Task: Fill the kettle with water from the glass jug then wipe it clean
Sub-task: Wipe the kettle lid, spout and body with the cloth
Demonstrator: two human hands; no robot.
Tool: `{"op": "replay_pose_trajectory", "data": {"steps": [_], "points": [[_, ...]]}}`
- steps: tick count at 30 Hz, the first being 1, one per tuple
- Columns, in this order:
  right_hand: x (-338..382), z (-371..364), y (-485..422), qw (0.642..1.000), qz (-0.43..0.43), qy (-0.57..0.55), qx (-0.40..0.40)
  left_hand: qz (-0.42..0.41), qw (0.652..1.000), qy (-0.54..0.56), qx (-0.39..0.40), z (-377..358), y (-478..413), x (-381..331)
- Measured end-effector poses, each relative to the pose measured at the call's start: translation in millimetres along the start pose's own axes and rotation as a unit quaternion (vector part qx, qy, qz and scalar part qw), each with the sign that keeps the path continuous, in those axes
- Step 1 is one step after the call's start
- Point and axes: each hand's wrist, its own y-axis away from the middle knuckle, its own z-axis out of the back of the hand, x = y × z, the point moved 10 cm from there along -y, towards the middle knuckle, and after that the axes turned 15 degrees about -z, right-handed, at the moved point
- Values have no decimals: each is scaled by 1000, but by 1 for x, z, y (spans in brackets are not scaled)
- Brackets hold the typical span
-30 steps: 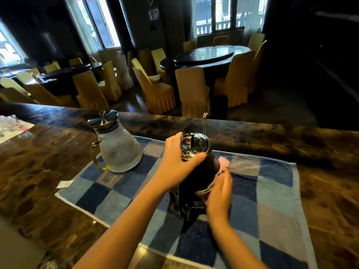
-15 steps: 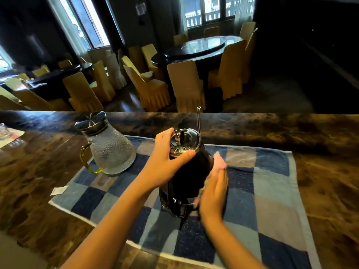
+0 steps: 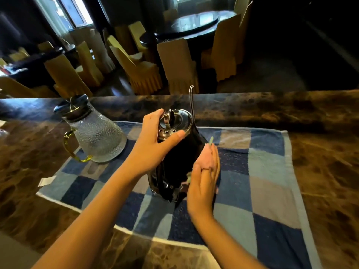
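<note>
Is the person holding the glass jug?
No, the glass jug stands untouched on the checked towel, while the left hand grips the kettle and the right hand presses a pink cloth on it.

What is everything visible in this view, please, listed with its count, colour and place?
kettle: one, black with silver lid, upright mid-towel.
glass jug: one, clear with yellow handle, at the towel's far-left corner.
cloth: one, pink, against the kettle's right side.
towel: one, blue-and-grey checked, on the counter.
counter: one, brown marbled, across the foreground.
paper scrap: one, white, left of the towel.
chairs: several, yellow covers, beyond the counter.
round table: one, dark, far room.
left grip: one hand, holds the kettle's top.
right grip: one hand, presses the cloth on the kettle.
</note>
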Motion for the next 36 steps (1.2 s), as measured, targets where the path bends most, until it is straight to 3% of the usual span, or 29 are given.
{"op": "replay_pose_trajectory", "data": {"steps": [3,5,7,9,12,14,16,18,22,26,30,32,34,36], "points": [[50,-17,-21,994,39,-47,90,-10,1000,6,1,1,-2,-1],[68,-37,-65,984,-5,-58,170,-8,1000,15,-2,0,-3,-1],[64,-48,-103,976,-80,5,202,-6,1000,19,-5,0,-2,-1],[38,-46,-115,969,-143,39,199,-4,1000,21,-1,-2,-1,-1],[0,-22,-90,973,-185,-9,139,1,1000,20,-3,0,-1,2],[-12,-4,-63,983,-167,-1,71,1,1000,13,-2,0,0,4],[7,-2,-33,993,-93,47,50,-2,1000,11,-2,-1,-1,3],[46,-15,-22,995,-17,30,98,-12,1000,21,-11,0,-3,-1],[100,-42,-67,975,53,-41,212,-18,1000,25,-4,-1,-3,-5],[41,-40,-109,977,-74,-14,201,7,1000,30,-6,-1,-1,2],[-14,-10,-70,982,-170,37,73,-1,1000,22,-9,-1,-2,3],[11,-8,-39,991,-115,45,51,-6,1000,10,-3,-2,-3,3],[58,-21,-27,995,-18,18,93,-11,1000,2,1,-3,-4,2],[87,-37,-48,987,7,-3,159,-11,1000,5,4,-3,-4,1]]}}
